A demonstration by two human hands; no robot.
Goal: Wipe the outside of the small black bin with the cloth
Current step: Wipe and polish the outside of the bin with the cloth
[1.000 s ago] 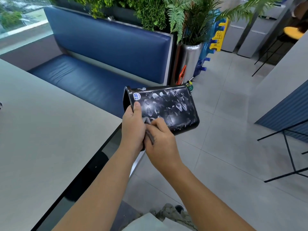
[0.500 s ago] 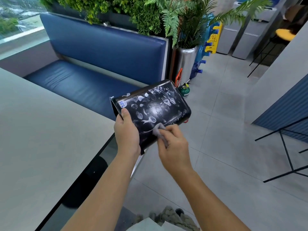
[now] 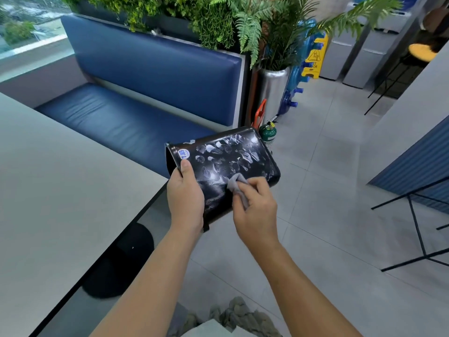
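Two hands share the job, held in the air just past the corner of the grey table [image 3: 60, 190], with the blue bench [image 3: 126, 122] behind. Furthest left, the left hand [image 3: 185, 198] grips the small black bin [image 3: 233, 161] at its open end. Its thumb lies on the outer wall just below the round price sticker [image 3: 183, 154], and the other fingers are hidden behind the wall. The bin is held on its side, mouth to the left and base pointing right over the floor tiles. Whitish smears cover its upper face.

Next along, the grey cloth [image 3: 237, 184] is bunched against the lower middle of that face, pinched between the curled fingers and thumb of the right hand [image 3: 255, 210]. A second ago that hand sat tight against the left thumb near the rim. Since then it has slid rightward along the wall, and the two hands are now apart. The strip between them looks darker and only faintly streaked, so I judge the stroke is lifting residue. Most of the face, toward the base and upper edge, is still marked, so the wiping seems to be at an early stage.

Further right, a green extinguisher [image 3: 268, 135] stands on the floor behind the bin's base.
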